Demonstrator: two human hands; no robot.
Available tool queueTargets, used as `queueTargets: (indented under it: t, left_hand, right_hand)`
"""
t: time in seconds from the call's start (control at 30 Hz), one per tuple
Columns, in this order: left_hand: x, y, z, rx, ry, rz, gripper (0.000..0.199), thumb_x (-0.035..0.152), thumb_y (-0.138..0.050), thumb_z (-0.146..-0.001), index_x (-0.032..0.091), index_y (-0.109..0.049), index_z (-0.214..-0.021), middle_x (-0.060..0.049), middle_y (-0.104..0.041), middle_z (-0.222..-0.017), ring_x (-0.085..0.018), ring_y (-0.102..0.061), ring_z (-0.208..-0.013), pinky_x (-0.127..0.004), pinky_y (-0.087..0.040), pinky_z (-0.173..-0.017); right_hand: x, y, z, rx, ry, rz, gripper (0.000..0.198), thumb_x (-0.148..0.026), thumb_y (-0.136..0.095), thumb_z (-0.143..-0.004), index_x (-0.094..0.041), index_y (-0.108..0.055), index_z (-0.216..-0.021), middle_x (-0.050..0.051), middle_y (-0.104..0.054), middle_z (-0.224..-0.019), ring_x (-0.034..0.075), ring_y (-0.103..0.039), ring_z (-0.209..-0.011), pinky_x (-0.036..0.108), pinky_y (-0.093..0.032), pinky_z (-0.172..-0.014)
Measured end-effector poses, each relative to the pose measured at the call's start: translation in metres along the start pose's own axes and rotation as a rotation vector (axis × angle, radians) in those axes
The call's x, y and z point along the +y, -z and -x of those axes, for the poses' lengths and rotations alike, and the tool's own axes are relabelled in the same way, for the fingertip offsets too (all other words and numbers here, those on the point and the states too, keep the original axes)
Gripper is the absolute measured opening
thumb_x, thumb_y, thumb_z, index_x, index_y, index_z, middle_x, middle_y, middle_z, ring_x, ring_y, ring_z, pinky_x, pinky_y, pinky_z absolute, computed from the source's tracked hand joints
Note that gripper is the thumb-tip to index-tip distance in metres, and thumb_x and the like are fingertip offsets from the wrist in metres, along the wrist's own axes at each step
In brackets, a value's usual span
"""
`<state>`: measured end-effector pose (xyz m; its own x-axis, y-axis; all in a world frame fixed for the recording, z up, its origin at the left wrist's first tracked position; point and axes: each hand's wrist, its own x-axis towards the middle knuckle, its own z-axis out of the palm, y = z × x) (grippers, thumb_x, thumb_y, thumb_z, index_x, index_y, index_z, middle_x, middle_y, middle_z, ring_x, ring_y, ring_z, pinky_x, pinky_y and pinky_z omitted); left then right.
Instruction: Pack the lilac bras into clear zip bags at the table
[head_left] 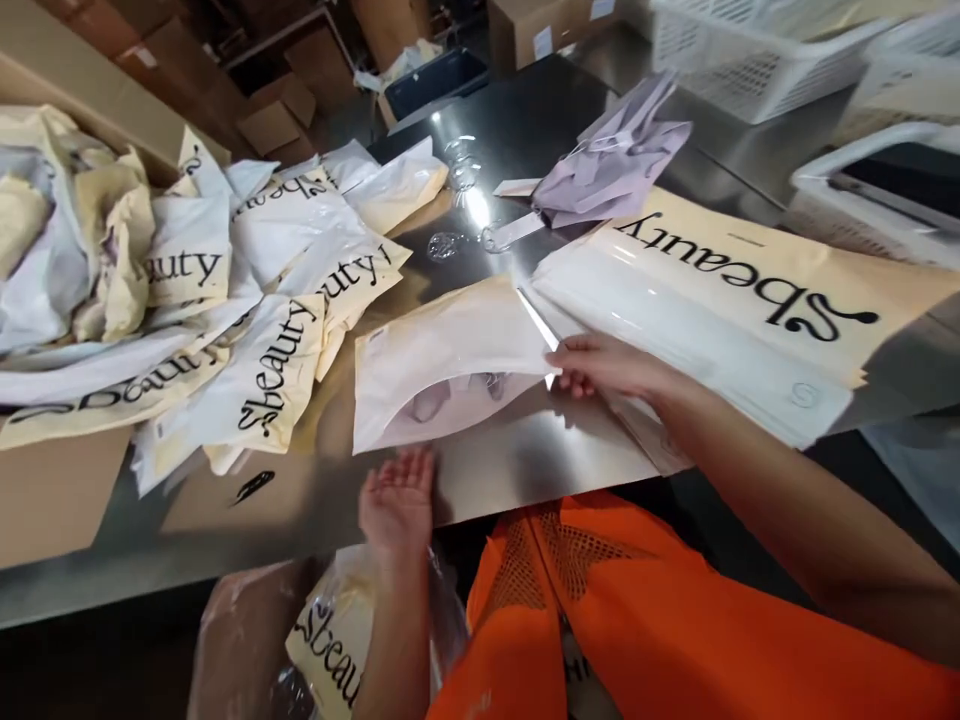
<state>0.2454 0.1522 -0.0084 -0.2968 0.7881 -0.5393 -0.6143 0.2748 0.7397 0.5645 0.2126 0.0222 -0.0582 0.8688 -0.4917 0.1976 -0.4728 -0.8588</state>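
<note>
A pale plastic mailing bag (450, 345) lies on the metal table in front of me, its mouth gaping toward me. Grey-lilac contents (427, 402) show inside it. At the bag's right end, my right hand (592, 364) pinches a narrow white strip (537, 318); whether the strip is still attached to the bag I cannot tell. My left hand (397, 495) rests palm up by the table's front edge, just below the bag's left part. Its fingers are stretched out and nothing is in them. To the right lies a stack of flat mailing bags (705, 320) with "beauty" lettering.
Filled mailing bags (277, 370) pile up at the left. Behind the bag lie a lilac folded garment (607, 165) with a tag and clear rings (444, 246). White baskets (750, 60) stand at the back right. A black squiggly item (253, 487) lies near the front edge.
</note>
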Motion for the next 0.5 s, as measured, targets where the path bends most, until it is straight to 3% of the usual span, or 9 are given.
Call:
queueTargets:
  t: [0.07,0.13,0.2,0.37,0.5]
  left_hand:
    - [-0.024,-0.012,0.025,-0.133,0.233,-0.064,0.028,0.047,-0.061,-0.081,0.021,-0.054,-0.074,-0.003,-0.066,-0.07,-0.019,-0.07,-0.066,-0.032,-0.06,-0.059]
    - [-0.051,-0.031,0.047,-0.411,0.487,-0.193,0.045,0.063,-0.068,-0.075,0.02,-0.058,-0.076,-0.002,-0.06,-0.061,-0.018,-0.062,-0.047,-0.026,-0.045,-0.037]
    - [-0.076,-0.053,0.058,-0.566,0.526,-0.277,0.058,0.075,-0.072,-0.065,0.019,-0.057,-0.071,0.002,-0.053,-0.051,-0.015,-0.052,-0.035,-0.021,-0.029,-0.028]
    - [-0.109,-0.092,0.061,-0.564,0.418,-0.293,0.061,0.072,-0.077,-0.058,0.019,-0.047,-0.05,0.005,-0.039,-0.038,-0.009,-0.039,-0.027,-0.021,-0.012,-0.029]
    - [-0.092,-0.091,0.054,-0.413,0.357,-0.195,0.053,0.056,-0.071,-0.07,0.02,-0.04,-0.048,0.007,-0.033,-0.038,-0.005,-0.029,-0.027,-0.021,-0.015,-0.032]
  right_hand:
    - [0.013,-0.026,0.016,-0.009,0.047,0.091,0.037,-0.044,-0.055,-0.092,-0.02,-0.049,-0.065,0.001,-0.06,-0.061,0.012,-0.053,-0.05,0.026,-0.043,-0.053]
    - [0.024,-0.049,0.031,0.039,0.142,0.225,0.038,-0.046,-0.049,-0.093,-0.021,-0.047,-0.064,0.0,-0.057,-0.059,0.014,-0.052,-0.054,0.026,-0.042,-0.056]
    - [0.033,-0.065,0.044,0.071,0.204,0.281,0.038,-0.048,-0.045,-0.093,-0.021,-0.046,-0.065,-0.001,-0.056,-0.058,0.015,-0.054,-0.058,0.027,-0.041,-0.058]
    - [0.046,-0.077,0.065,0.102,0.162,0.14,0.04,-0.054,-0.039,-0.093,-0.023,-0.041,-0.068,-0.002,-0.052,-0.053,0.016,-0.05,-0.052,0.028,-0.038,-0.054]
    - [0.053,-0.059,0.069,0.171,0.152,0.04,0.043,-0.059,-0.049,-0.088,-0.023,-0.039,-0.065,-0.002,-0.043,-0.054,0.014,-0.041,-0.051,0.027,-0.031,-0.05]
